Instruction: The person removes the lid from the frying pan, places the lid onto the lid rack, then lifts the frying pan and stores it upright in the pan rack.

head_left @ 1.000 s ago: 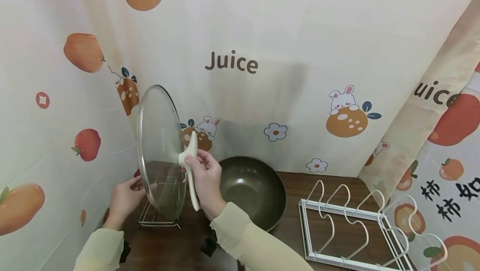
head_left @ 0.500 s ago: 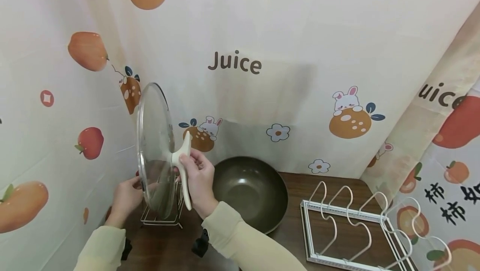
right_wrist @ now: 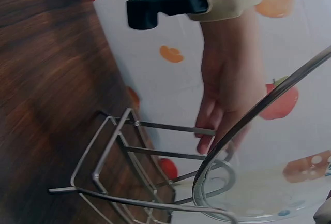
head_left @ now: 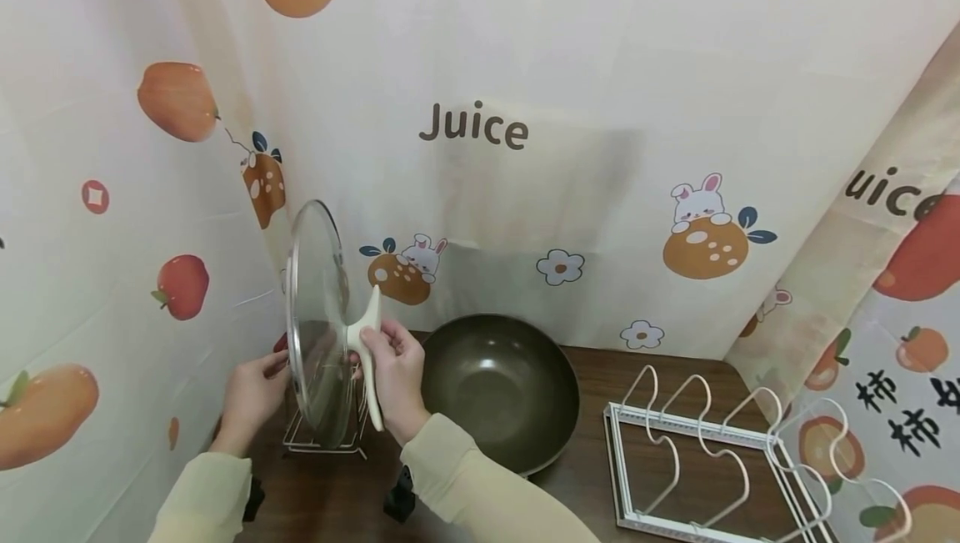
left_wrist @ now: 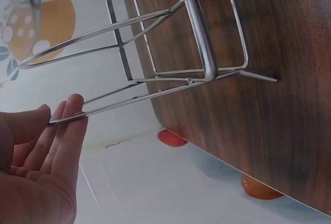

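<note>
My right hand (head_left: 397, 368) grips the cream handle (head_left: 366, 359) of a large clear glass pot lid (head_left: 318, 309). The lid stands nearly upright, its lower part inside a small silver wire rack (head_left: 322, 448) on the left. Between thumb and fingers, my left hand (left_wrist: 49, 157) pinches the end of one of the rack's wires. In the right wrist view the lid's metal rim (right_wrist: 258, 105) comes down among the rack's wires, with the left hand behind the glass. Right of the lid sits a dark wok (head_left: 498, 393).
A white rack with wavy wire dividers (head_left: 690, 424) stands at the right of the brown wooden table (head_left: 592, 368). Curtains printed with fruit and rabbits (head_left: 480, 42) close off the back and both sides. The wok lies close beside the right forearm.
My right hand has carried the lid left and then down, so its lower edge sits deeper in the wire rack. The left hand keeps its place at the rack.
</note>
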Demonstrator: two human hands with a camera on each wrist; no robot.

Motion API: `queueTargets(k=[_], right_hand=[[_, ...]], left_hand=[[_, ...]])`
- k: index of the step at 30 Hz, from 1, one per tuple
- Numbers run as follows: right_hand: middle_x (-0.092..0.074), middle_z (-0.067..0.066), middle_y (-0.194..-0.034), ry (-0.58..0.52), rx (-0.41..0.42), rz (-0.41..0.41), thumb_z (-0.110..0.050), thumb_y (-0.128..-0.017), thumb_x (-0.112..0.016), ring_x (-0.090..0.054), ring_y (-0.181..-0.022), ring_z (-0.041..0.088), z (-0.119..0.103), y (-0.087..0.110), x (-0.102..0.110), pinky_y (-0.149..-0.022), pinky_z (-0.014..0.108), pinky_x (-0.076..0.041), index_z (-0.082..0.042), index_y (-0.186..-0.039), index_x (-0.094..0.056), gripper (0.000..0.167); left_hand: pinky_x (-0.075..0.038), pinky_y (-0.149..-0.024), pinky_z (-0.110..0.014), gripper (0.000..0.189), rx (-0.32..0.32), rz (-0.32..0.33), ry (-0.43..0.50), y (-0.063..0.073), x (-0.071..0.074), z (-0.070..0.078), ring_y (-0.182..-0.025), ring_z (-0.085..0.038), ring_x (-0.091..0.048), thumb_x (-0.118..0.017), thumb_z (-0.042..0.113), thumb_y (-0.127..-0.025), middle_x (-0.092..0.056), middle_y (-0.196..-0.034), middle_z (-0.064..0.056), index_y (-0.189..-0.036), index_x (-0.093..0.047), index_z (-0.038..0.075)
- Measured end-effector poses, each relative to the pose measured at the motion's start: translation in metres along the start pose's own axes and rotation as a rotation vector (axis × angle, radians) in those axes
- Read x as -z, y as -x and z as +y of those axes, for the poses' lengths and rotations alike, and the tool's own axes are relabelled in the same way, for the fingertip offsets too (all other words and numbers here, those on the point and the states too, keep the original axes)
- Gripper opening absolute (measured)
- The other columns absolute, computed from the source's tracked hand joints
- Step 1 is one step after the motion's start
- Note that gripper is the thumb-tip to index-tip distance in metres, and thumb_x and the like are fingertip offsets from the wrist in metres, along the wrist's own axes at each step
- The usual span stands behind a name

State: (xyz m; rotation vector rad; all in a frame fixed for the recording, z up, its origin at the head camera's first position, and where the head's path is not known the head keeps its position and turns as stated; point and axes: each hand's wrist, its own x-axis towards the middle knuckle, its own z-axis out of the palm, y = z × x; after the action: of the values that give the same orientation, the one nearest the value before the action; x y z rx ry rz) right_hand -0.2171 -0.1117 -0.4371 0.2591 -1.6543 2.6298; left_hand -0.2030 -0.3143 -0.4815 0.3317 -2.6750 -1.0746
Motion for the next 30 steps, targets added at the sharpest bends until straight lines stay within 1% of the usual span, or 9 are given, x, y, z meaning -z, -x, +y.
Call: queueTargets(k=[2, 4, 6, 12, 15, 18, 22, 25, 30], right_hand=[[-0.069, 0.002, -0.086, 0.009, -0.015, 0.002, -0.016, -0.097, -0.066, -0.066, -0.063, 0.01, 0.006, 0.001, 0.002, -0.05, 0.019, -0.055, 0.001, -0.116, -0.07, 0.026], [-0.069, 0.003, -0.088, 0.019, -0.036, 0.005, -0.017, -0.097, -0.066, -0.067, -0.064, 0.011, 0.01, 0.002, 0.004, -0.051, 0.019, -0.055, 0.001, -0.117, -0.07, 0.027], [-0.068, 0.004, -0.089, 0.023, -0.053, 0.01, -0.017, -0.097, -0.066, -0.066, -0.065, 0.012, 0.014, 0.002, 0.005, -0.052, 0.02, -0.056, 0.0, -0.117, -0.069, 0.026], [-0.069, 0.003, -0.087, 0.034, -0.074, 0.037, -0.017, -0.096, -0.068, -0.065, -0.064, 0.011, 0.025, 0.004, 0.004, -0.051, 0.021, -0.055, -0.001, -0.113, -0.069, 0.024], [-0.069, 0.003, -0.087, 0.041, -0.085, 0.054, -0.017, -0.095, -0.068, -0.065, -0.063, 0.011, 0.031, 0.005, 0.004, -0.05, 0.021, -0.054, -0.001, -0.112, -0.069, 0.023], [-0.069, 0.004, -0.087, 0.052, -0.101, 0.068, -0.017, -0.095, -0.068, -0.065, -0.063, 0.012, 0.036, 0.006, 0.006, -0.05, 0.021, -0.055, -0.001, -0.111, -0.069, 0.023], [-0.07, 0.005, -0.087, 0.06, -0.114, 0.081, -0.018, -0.095, -0.068, -0.066, -0.063, 0.011, 0.044, 0.007, 0.008, -0.051, 0.021, -0.055, -0.001, -0.111, -0.069, 0.023], [-0.07, 0.005, -0.088, 0.065, -0.13, 0.084, -0.017, -0.095, -0.068, -0.067, -0.063, 0.011, 0.05, 0.009, 0.01, -0.05, 0.022, -0.055, -0.001, -0.112, -0.069, 0.024], [-0.07, 0.009, -0.09, 0.065, -0.149, 0.109, -0.017, -0.095, -0.067, -0.066, -0.062, 0.011, 0.061, 0.01, 0.013, -0.051, 0.021, -0.056, 0.003, -0.115, -0.066, 0.028]], left_hand=[[-0.041, -0.055, -0.025, 0.036, 0.005, 0.011, -0.007, 0.002, 0.0, -0.001, -0.08, -0.026, -0.061, -0.06, 0.009, -0.1, -0.071, -0.114, -0.034, -0.13, -0.065, -0.01], [-0.041, -0.056, -0.026, 0.036, 0.008, 0.023, -0.018, 0.003, 0.0, -0.002, -0.079, -0.026, -0.061, -0.061, 0.009, -0.099, -0.072, -0.112, -0.032, -0.13, -0.066, -0.009], [-0.042, -0.058, -0.026, 0.035, 0.007, 0.03, -0.025, 0.004, 0.0, -0.003, -0.081, -0.03, -0.064, -0.062, 0.009, -0.099, -0.073, -0.112, -0.032, -0.129, -0.066, -0.008], [-0.048, -0.065, -0.029, 0.035, 0.011, 0.036, -0.017, 0.001, -0.001, -0.004, -0.098, -0.044, -0.069, -0.062, 0.009, -0.099, -0.071, -0.115, -0.034, -0.128, -0.066, -0.011], [-0.047, -0.064, -0.028, 0.034, 0.013, 0.053, -0.013, 0.001, -0.001, -0.006, -0.09, -0.038, -0.069, -0.064, 0.008, -0.097, -0.073, -0.11, -0.032, -0.127, -0.068, -0.008], [-0.044, -0.06, -0.025, 0.033, 0.015, 0.07, -0.009, 0.001, -0.002, -0.008, -0.079, -0.025, -0.065, -0.068, 0.009, -0.096, -0.075, -0.105, -0.028, -0.126, -0.07, -0.005], [-0.042, -0.058, -0.022, 0.033, 0.005, 0.085, -0.003, 0.001, -0.004, -0.011, -0.074, -0.014, -0.062, -0.071, 0.01, -0.096, -0.076, -0.102, -0.026, -0.126, -0.071, -0.003], [-0.043, -0.057, -0.022, 0.033, -0.017, 0.1, -0.003, 0.002, -0.005, -0.011, -0.075, -0.018, -0.065, -0.07, 0.009, -0.096, -0.076, -0.101, -0.027, -0.126, -0.071, -0.004], [-0.043, -0.057, -0.023, 0.034, -0.051, 0.099, -0.024, 0.005, -0.006, -0.012, -0.083, -0.03, -0.07, -0.07, 0.009, -0.097, -0.076, -0.104, -0.027, -0.129, -0.069, -0.003]])
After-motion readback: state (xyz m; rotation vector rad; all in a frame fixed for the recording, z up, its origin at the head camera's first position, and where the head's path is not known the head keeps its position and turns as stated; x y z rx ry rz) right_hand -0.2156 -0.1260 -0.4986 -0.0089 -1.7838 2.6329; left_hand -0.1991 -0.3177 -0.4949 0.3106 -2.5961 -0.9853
